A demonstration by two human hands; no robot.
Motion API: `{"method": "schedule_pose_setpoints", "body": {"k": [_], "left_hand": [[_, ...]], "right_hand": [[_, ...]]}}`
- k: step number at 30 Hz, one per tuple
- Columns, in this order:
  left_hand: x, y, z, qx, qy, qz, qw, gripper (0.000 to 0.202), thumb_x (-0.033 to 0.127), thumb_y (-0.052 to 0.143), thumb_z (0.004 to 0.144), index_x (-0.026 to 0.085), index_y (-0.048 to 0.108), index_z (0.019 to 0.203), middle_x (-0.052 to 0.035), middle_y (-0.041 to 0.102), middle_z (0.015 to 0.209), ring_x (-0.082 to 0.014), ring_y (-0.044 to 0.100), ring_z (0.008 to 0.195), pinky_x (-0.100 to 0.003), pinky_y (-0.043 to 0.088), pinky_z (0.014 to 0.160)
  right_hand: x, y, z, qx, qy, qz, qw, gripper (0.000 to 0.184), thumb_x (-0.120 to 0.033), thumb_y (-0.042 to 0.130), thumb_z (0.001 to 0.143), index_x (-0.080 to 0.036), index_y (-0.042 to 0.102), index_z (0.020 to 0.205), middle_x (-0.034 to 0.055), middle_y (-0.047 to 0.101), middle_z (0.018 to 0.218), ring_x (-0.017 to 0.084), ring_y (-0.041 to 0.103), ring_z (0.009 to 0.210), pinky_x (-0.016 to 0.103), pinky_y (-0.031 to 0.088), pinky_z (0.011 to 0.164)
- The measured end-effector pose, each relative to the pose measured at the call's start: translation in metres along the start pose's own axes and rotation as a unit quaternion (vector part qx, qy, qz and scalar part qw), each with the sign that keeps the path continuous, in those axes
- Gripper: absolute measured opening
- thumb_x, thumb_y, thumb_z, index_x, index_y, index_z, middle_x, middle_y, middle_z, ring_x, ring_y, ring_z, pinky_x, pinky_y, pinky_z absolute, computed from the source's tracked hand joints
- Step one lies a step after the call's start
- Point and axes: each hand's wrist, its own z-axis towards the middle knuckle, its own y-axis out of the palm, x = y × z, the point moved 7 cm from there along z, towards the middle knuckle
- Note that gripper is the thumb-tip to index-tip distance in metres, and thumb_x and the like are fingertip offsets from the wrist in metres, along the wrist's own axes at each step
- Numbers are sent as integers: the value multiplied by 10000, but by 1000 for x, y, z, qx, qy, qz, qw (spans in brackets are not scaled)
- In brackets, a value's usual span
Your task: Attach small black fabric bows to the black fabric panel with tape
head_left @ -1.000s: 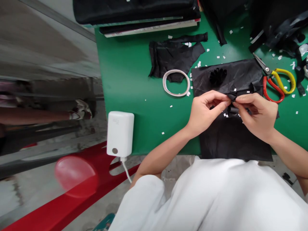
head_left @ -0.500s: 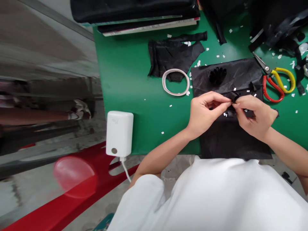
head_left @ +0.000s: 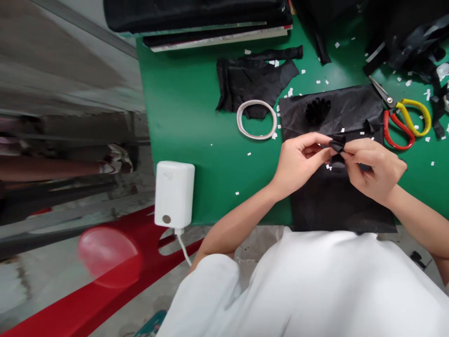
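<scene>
— Black fabric scrap (head_left: 337,142), where is it right now?

— Pinched between both hands, lifted just above the black sheet (head_left: 336,206) that lies on the near right part of the green table (head_left: 182,117).

— How do the hands have it?

— The left hand (head_left: 298,161) closes thumb and forefinger on the scrap's left end. The right hand (head_left: 375,168) clamps its right end the same way, its other fingers curled under. The fingertips of the two hands almost meet, and the scrap bunches up in a small fold between them.

— What else lies on that sheet?

— A small black rosette (head_left: 317,110) rests on its far part, apart from the hands.

— And around it?

— Scissors (head_left: 403,119) with one red and one yellow handle lie just right of the sheet, blades pointing far and left. A white loop of band (head_left: 257,120) lies to the left of the sheet, partly over a crumpled black cloth piece (head_left: 252,79). Tiny white paper bits (head_left: 249,154) are scattered over the table.

— Anything at the edges?

— A white box (head_left: 174,194) sits at the near left edge with a white cable (head_left: 183,248) hanging from it. A stack of dark material (head_left: 196,18) lies along the far edge.
</scene>
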Motion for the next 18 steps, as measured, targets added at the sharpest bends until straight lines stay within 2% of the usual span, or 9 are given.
{"method": "schedule_pose_setpoints", "body": {"k": [5,9,15,18], "left_hand": [[6,-6,-3,53,38,91,994,160,276,806,741,139,727,763,-8,712,753,-89,662,621,-184,534,589],[8,-7,-3,72,63,144,985,94,224,754,760,135,727,747,-17,714,765,-90,666,637,-185,542,608],[3,-2,-2,37,53,131,989,99,229,734,774,130,735,784,-31,718,807,-90,661,686,-184,544,647],[0,-1,-2,27,37,102,994,85,206,731,762,125,725,787,-25,700,821,-81,647,697,-175,541,658]], "right_hand": [[8,2,-6,-1,75,2,997,196,-89,689,843,-238,599,931,-11,744,807,145,725,681,237,579,593],[13,2,-12,13,118,1,993,291,-122,691,849,-267,589,1081,-17,722,860,131,697,627,244,562,555],[22,4,-15,-7,194,16,981,222,-106,663,813,-263,532,900,-41,675,801,111,647,577,239,511,500],[21,4,-14,-5,198,19,980,238,-107,662,789,-262,482,804,-49,654,740,116,636,578,242,491,487]]}}
